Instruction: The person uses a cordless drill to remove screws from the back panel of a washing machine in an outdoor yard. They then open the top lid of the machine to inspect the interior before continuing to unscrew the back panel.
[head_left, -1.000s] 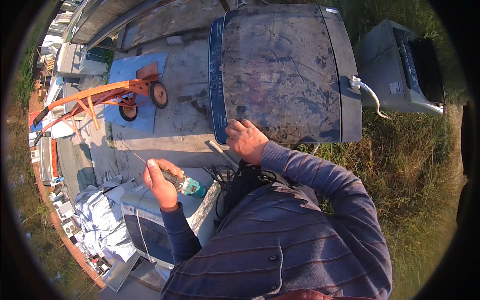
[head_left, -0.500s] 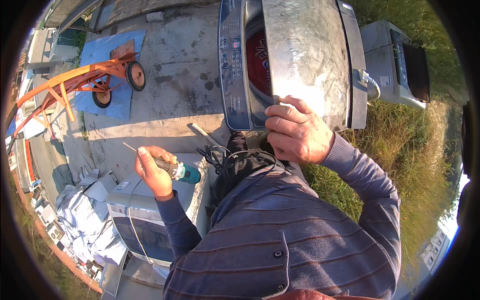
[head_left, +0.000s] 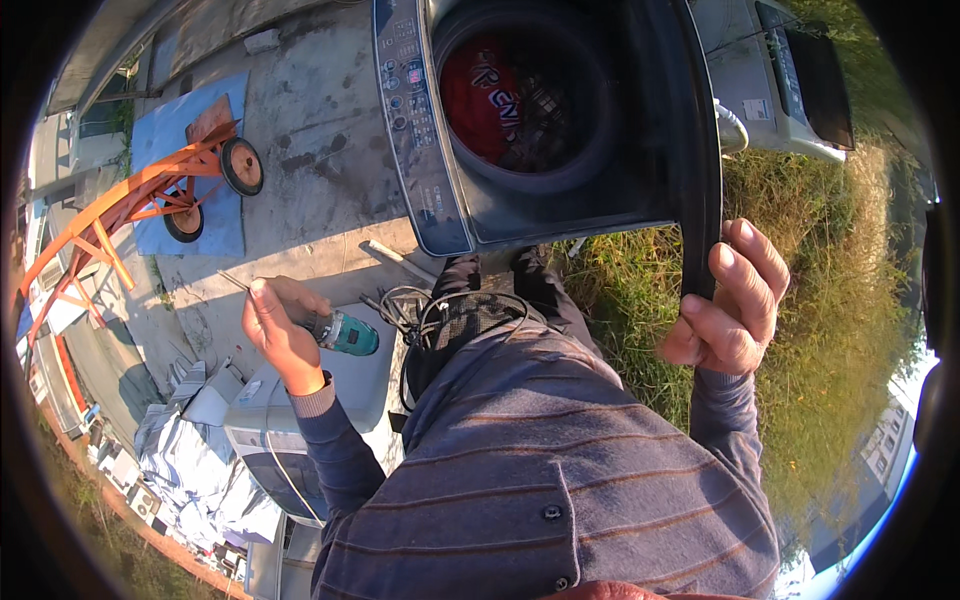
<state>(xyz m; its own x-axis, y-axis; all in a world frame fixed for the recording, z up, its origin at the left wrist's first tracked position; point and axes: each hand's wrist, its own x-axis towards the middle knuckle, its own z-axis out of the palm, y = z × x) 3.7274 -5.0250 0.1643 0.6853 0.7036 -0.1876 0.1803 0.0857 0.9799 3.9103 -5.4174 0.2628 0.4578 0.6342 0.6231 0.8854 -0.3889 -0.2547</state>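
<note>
A top-loading washing machine stands in front of me with its lid raised. Through the opening I see the drum, holding a red thing with pale lettering and some dark items I cannot make out. My right hand pinches the near corner of the lid, fingers on one side and thumb on the other. In my left hand is a teal electric screwdriver, its long thin bit pointing away to the left. A dark control panel runs along the machine's left side.
At the far left an orange hand truck lies on a blue sheet. Another white washing machine is beside my left arm. Black cables loop by my waist. Grass grows at the right, near a grey appliance.
My right hand has swung the lid up and to the right, uncovering the drum. The electric screwdriver stays in my left hand, slightly farther left in view.
</note>
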